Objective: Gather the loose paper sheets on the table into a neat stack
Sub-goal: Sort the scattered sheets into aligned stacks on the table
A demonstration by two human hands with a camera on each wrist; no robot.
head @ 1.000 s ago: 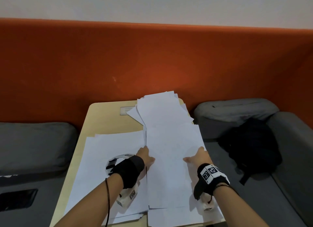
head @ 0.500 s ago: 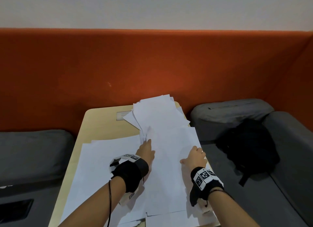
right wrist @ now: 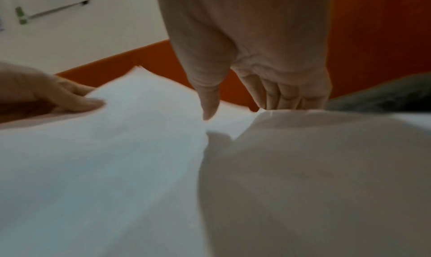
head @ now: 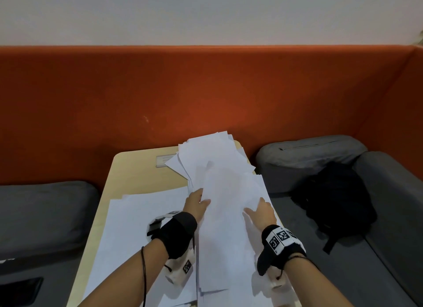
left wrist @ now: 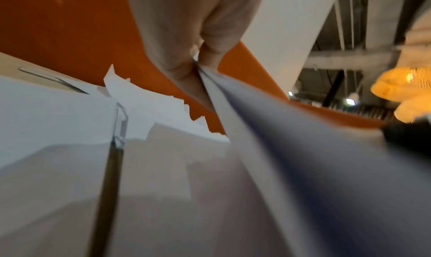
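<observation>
A bundle of white paper sheets [head: 229, 226] runs down the middle of the pale wooden table [head: 130, 169], its far end raised. My left hand [head: 198, 202] pinches its left edge between thumb and fingers; in the left wrist view that hand [left wrist: 196, 58] grips the lifted sheets [left wrist: 303, 159]. My right hand [head: 261, 211] holds the right edge; in the right wrist view its thumb [right wrist: 210, 102] lies on top and the fingers curl over the edge of the sheets [right wrist: 140, 150]. An untidy pile [head: 212, 155] lies at the far end. More sheets [head: 142, 219] are spread on the left.
An orange padded wall [head: 206, 89] backs the table. Grey seat cushions [head: 41, 210] flank it, and a black backpack [head: 332, 199] lies on the right seat. A small label plate [head: 163, 161] sits by the far pile. A dark phone [head: 20, 290] lies at the lower left.
Both hands slid forward along the middle bundle towards the far pile. The left hand went from lying beside the edge to pinching it, and the bundle's far end has lifted.
</observation>
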